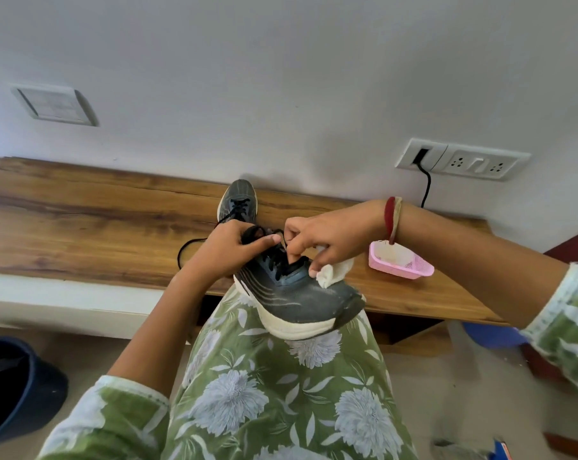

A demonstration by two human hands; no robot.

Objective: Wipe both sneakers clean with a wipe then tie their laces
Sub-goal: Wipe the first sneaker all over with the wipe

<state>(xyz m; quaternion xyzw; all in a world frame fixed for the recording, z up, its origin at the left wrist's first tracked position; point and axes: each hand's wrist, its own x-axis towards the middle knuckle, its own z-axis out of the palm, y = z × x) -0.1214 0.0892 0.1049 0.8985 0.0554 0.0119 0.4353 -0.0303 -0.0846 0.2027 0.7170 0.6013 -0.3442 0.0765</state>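
A dark grey sneaker (297, 300) with a thick white sole lies on the person's lap (281, 393), which is covered in green flowered cloth; its toe points to 4 o'clock. The left hand (224, 250), at the shoe's 10 o'clock, is curled round a bunch of the black laces (274, 260). The right hand (330, 237), at 1 o'clock, has its fingers curled: the upper ones pinch at the laces and the lower ones hold a crumpled white wipe (334, 273) against the shoe's upper.

The second sneaker (237, 200) stands at 12 o'clock on a wooden bench (98, 220), toe towards the wall, with one lace trailing loose. A pink basket (400, 263) sits on the bench at 3 o'clock. A socket panel (463, 159) with a black cable (427, 187) is on the wall at 2 o'clock.
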